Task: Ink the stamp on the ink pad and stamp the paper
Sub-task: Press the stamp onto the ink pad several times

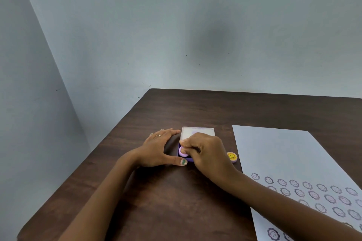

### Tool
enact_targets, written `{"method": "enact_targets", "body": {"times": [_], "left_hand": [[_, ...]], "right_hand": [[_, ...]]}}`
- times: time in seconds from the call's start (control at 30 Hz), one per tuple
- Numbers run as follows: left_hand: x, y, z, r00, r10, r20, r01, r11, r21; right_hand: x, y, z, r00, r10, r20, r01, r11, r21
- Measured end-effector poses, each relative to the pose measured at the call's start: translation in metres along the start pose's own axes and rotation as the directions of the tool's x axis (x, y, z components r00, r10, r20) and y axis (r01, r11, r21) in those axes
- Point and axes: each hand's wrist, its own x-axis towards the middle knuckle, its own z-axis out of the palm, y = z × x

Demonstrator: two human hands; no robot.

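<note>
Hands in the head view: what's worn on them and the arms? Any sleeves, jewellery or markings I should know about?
Both forearms are bare, with no sleeves in view. The left hand wears a thin band ring on one finger, and its thumbnail carries green polish or a stain. The right hand shows no ring or wristwear from this angle. No watch or bracelet shows on either wrist.
</note>
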Motion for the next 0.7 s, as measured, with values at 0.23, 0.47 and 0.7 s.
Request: {"method": "enact_targets", "body": {"times": [0.23, 0.47, 0.7], "left_hand": [[-0.0003, 0.0006, -0.0007, 1.0, 0.003, 0.003, -0.003, 1.0, -0.002], [-0.0024, 0.0021, -0.0007, 1.0, -0.002, 0.001, 0.002, 1.0, -0.015], [-0.0028, 0.0031, -0.001, 1.0, 0.006, -0.007, -0.006, 1.0, -0.008]], "right_hand": [[0.0068, -0.0001, 0.002, 0.998, 0.044, -0.042, -0.045, 0.999, -0.024], [-0.0009, 0.0, 0.0008, 0.999, -0.035, 0.017, 0.036, 0.998, -0.047], [0.0006, -0.0002, 0.0034, 1.0, -0.026, -0.003, 0.026, 0.998, -0.065]]}}
